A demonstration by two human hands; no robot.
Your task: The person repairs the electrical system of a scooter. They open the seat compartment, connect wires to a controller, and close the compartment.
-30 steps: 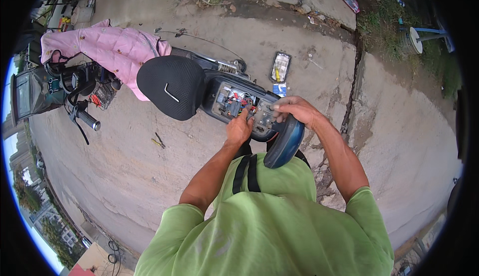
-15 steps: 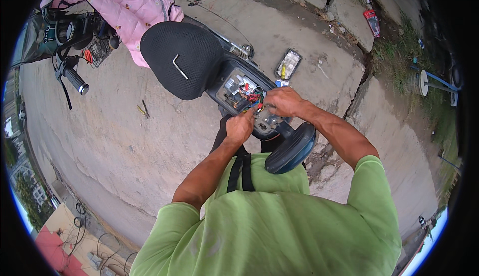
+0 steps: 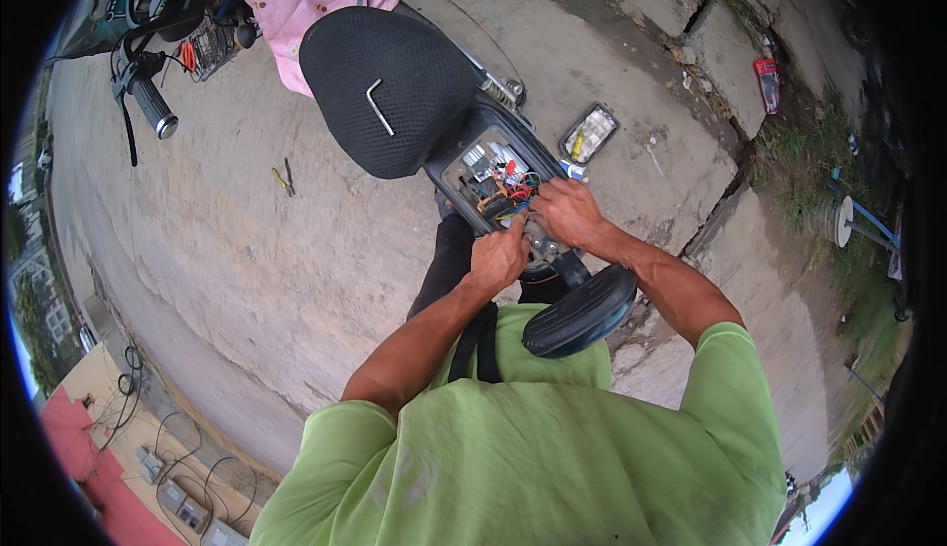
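In front of me is a scooter with an uncovered compartment [image 3: 449,186] behind its black seat [image 3: 380,82]. Inside lies a tangle of red, green, blue and yellow wires [image 3: 520,188], beside silvery parts. My left hand [image 3: 500,256] is at the compartment's near edge, its fingertips pinched at the wires near a blue one. Curled over the far rim, my right hand [image 3: 569,213] has its fingers closed close to the same wires; what they grip is hidden. A bent hex key [image 3: 376,107] rests on the seat.
A small open tray [image 3: 590,134] with a yellow item sits on the concrete beyond the scooter. Pliers [image 3: 284,179] lie on the ground at left. A black backrest pad [image 3: 580,311] juts toward me. Another vehicle's handlebar grip [image 3: 153,107] stands at upper left.
The view has shifted slightly, so the scooter sits a little further right and its seat higher. Both hands stay at the wires, the left one now closer to the right.
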